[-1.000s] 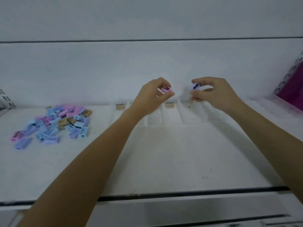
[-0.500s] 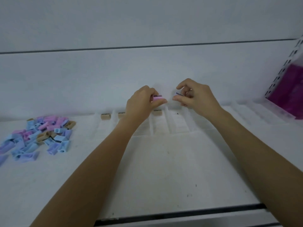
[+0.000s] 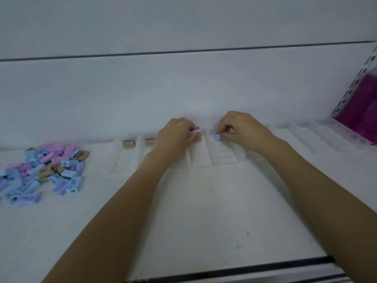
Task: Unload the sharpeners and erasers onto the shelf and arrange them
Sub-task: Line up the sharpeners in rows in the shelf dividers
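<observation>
My left hand [image 3: 176, 136] pinches a pink sharpener [image 3: 194, 130] at the back of the white shelf [image 3: 204, 211], over a slot of the clear divider tray [image 3: 222, 156]. To its right, my right hand [image 3: 242, 130] pinches a pale blue sharpener [image 3: 217, 136] low over the neighbouring slot. Two tan sharpeners [image 3: 129, 144] [image 3: 150, 141] stand in slots at the back, left of my left hand. A loose pile of blue, pink, purple and tan sharpeners [image 3: 43, 170] lies on the shelf at the far left.
A magenta translucent container [image 3: 361, 111] stands at the far right beside a perforated upright [image 3: 355, 80]. More clear divider slots [image 3: 318, 133] run rightward along the back wall. The shelf's dark front edge [image 3: 244, 270] crosses the bottom.
Both hands have lowered from mid-air to the back row of slots, each still holding its sharpener. The view has tilted down and shifted right, so the pile sits further left.
</observation>
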The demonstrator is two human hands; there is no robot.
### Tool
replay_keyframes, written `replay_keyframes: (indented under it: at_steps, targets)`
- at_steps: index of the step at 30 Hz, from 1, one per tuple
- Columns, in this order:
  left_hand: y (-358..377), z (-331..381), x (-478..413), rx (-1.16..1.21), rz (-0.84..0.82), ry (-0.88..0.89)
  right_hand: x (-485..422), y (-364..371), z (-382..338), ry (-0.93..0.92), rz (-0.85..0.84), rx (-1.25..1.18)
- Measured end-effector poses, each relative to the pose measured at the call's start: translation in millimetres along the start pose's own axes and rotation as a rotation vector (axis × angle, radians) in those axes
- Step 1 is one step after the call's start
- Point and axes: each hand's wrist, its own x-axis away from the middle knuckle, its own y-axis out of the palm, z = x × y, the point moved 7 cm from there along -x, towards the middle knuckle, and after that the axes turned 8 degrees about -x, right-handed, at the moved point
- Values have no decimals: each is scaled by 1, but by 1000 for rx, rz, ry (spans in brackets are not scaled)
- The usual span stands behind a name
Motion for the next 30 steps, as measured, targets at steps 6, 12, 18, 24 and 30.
replay_keyframes:
  at_steps: [6,12,18,24,30]
  targets:
    - [3,-1,0,3,-18,-2,-2,7,0,33,-26,106]
    - [1,0,0,-6,-11,0,-4,7,2,83,19,132]
    - [1,2,1,-13,-7,9,-3,8,4,96,20,109]
    - [-33,-3,-1,68,142,23,0,-12,-11,14,146,83]
    - [-73,-49,11,55,184,28,-5,-16,-39,-2,131,74]
